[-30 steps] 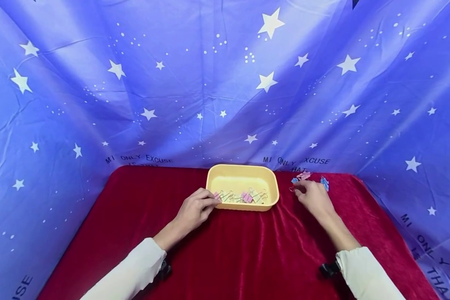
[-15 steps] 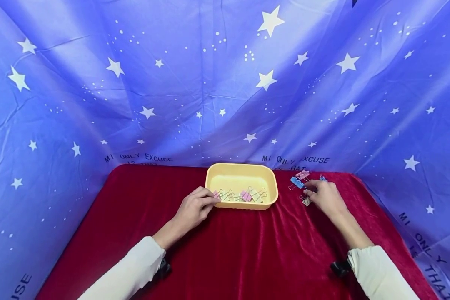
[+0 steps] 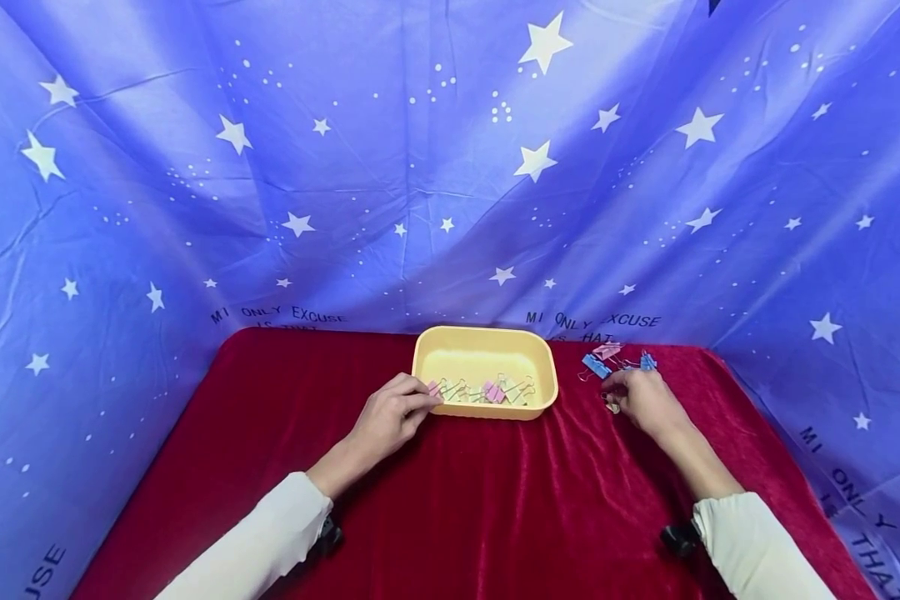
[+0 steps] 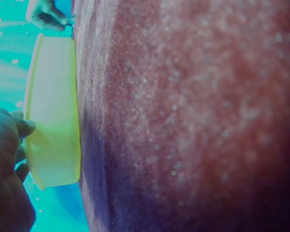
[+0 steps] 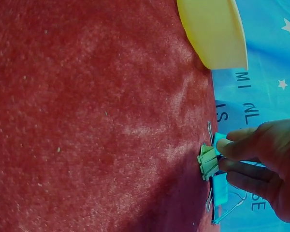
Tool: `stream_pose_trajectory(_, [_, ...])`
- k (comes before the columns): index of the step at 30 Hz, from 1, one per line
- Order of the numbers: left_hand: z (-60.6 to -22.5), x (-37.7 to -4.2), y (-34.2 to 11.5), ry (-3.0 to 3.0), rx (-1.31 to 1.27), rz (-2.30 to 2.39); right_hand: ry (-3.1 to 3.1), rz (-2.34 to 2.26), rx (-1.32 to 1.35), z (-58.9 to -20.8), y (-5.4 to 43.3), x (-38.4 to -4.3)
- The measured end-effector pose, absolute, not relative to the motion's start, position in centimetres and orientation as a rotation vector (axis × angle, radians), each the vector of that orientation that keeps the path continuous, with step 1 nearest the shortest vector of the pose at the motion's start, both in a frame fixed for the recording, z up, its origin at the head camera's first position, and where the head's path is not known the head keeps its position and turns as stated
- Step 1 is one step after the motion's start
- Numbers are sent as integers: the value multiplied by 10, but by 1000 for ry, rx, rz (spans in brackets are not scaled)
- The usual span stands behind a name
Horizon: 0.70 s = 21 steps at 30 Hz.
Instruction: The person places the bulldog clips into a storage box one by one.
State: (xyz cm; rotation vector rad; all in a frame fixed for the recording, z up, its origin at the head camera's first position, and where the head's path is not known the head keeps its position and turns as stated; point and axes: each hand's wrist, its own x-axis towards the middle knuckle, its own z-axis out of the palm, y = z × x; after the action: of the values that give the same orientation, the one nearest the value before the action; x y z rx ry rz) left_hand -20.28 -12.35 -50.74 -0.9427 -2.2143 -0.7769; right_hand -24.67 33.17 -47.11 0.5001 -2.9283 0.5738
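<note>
My left hand (image 3: 393, 417) grips the near left rim of a yellow plastic basin (image 3: 487, 412), its thumb on the outer wall in the left wrist view. Inside the basin lie several pink and pale binder clips (image 3: 495, 392). To the right, my right hand (image 3: 648, 404) pinches a pale yellow binder clip (image 3: 612, 407) low over the cloth; the right wrist view shows this clip (image 5: 209, 162) at the thumb and fingertips. Just beyond are a blue binder clip (image 3: 596, 365), a pink binder clip (image 3: 607, 351) and another blue binder clip (image 3: 648, 361), partly hidden by the hand.
A dark red velvet cloth (image 3: 450, 508) covers the table. Behind and at both sides hangs a blue curtain (image 3: 390, 167) with white stars, close to the table's far edge.
My right hand has moved right and nearer, from the blue clip to the pale yellow clip, and its fingers have come down over it. The left hand stays on the basin.
</note>
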Motion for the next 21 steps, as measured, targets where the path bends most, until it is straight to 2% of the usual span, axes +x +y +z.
stream_pose_trajectory(11, [-509,-204,-122,-2184,-943,-760,-2975,525,542,-462,335,-250])
stream_pose_trajectory(21, [-506,-202,-122,-2200,-937,-757,-3108,736,352,-441,339,-253])
